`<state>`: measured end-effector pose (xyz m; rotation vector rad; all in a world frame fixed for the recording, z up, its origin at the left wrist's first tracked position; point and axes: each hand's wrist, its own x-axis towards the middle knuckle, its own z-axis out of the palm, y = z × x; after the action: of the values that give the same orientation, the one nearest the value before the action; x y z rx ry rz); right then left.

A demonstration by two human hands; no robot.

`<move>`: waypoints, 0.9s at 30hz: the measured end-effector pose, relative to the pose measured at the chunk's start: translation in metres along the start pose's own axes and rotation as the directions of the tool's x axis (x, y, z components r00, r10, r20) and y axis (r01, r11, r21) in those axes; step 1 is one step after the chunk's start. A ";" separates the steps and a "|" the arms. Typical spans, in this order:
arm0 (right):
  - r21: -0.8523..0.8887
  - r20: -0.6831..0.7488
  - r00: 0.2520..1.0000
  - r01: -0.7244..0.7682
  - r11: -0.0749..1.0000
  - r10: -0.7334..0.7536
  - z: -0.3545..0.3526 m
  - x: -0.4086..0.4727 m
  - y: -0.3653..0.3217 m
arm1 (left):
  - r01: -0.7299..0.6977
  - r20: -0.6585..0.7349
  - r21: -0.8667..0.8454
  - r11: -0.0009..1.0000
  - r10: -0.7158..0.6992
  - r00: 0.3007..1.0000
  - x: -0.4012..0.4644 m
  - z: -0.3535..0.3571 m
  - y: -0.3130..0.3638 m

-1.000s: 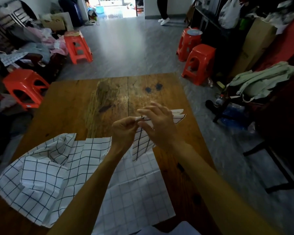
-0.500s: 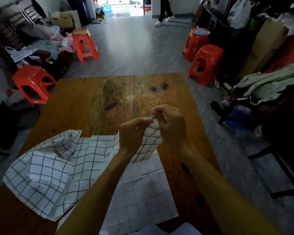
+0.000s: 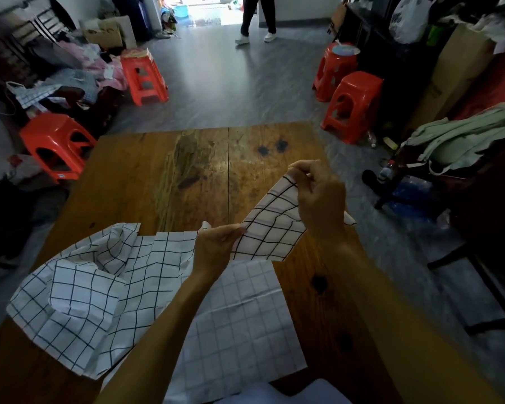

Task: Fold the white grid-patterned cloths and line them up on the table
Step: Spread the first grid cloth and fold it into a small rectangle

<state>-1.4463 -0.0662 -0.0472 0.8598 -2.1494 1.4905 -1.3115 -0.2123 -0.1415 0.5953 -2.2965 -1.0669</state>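
Flat cloth: a white cloth with a faint grey grid lies spread on the near edge of the brown wooden tabletop, creased, partly under the forearms.
Crumpled cloth: a white cloth with bold black grid lines sits bunched at the near left of the tabletop, overlapping the flat one; folds stand up along its far edge.
Held cloth: a small folded white black-grid cloth hangs lifted above the tabletop, right of centre, stretched on a slant between both hands.
Left hand: fingers pinched on the lower left edge of the held cloth, lower and nearer than the other hand.
Right hand: fingers closed on the upper far corner of the same cloth, raised; hands apart, the cloth spanning between them.
Far tabletop: bare wood with dark stains and two black spots.
Floor beyond: grey; red plastic stools, two at right, one far left, one near left.
Left side: a heap of clothes.
Right side: pale green fabric draped over dark furniture.
Doorway: a person's legs in dark trousers and white shoes.
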 end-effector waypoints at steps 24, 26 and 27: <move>-0.058 0.252 0.957 0.161 0.985 -0.142 0.003 -0.014 0.016 | -0.279 0.190 0.008 0.960 0.273 0.943 0.041 0.008 0.067; -0.030 0.270 0.956 0.126 0.992 -0.113 0.001 -0.014 0.014 | -0.257 0.161 -0.018 0.966 0.257 0.953 0.043 0.008 0.070; -0.025 0.289 0.954 0.092 0.995 -0.081 -0.002 -0.014 0.014 | -0.234 0.145 -0.024 0.972 0.235 0.961 0.044 0.008 0.070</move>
<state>-1.4460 -0.0572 -0.0650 1.2055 -2.2999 1.3454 -1.3611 -0.1923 -0.0783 0.2392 -2.4157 -1.0316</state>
